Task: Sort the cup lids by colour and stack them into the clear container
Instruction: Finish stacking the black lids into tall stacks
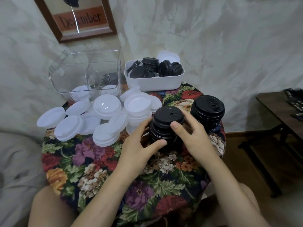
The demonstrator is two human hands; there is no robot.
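Crowding the far left of the round table with its floral tapestry cloth (98, 169), loose translucent white plastic cup lids (91, 118) lie heaped, some overhanging the table's left edge. Behind them the clear square plastic container (85, 72) stands at the far left edge, tilted, with some white and dark lids visible through its walls. To its right a white rectangular plastic tub (154, 81) sits at the far edge, holding jumbled black lids and a white one. Nearer, the left hand (139, 145) and right hand (191, 133) close around a stack of black plastic cup lids (164, 126) from both sides, thumbs across its near face. Just right of it a second, taller stack of black lids (207, 112) stands close to the table's right edge. The near half of the cloth lies bare. Far right, a dark wooden side table (278, 112) stands apart.
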